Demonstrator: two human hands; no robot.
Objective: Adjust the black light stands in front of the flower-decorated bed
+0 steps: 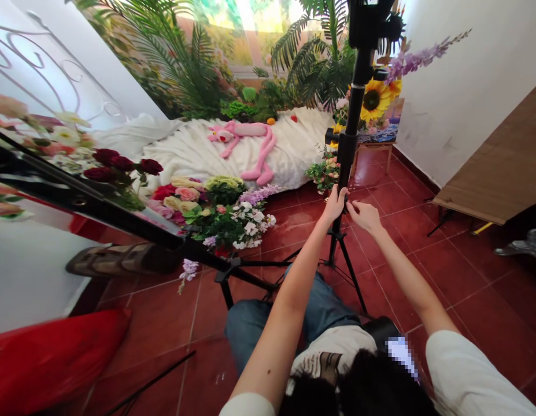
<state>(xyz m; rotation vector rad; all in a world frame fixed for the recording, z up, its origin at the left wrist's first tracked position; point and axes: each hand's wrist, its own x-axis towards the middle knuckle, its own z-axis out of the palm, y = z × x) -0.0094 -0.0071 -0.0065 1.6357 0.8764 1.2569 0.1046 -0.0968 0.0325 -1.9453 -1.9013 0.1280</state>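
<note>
A black tripod stand [348, 144] rises upright in front of me, its legs spread on the floor. My left hand [334, 203] is wrapped round its pole, below a clamp collar. Just to the right, my right hand [363, 216] has its fingers pinched at a small black knob [346, 199] on the pole's side. A second black stand [133, 222] slants across the left, touched by neither hand.
Bunches of artificial flowers [224, 214] lie before a white draped platform [185, 150] bearing a pink plush toy [250, 130]. Sunflowers [374, 99] stand behind the pole. A brown board [497, 156] is at right, a red cloth [55, 358] at lower left.
</note>
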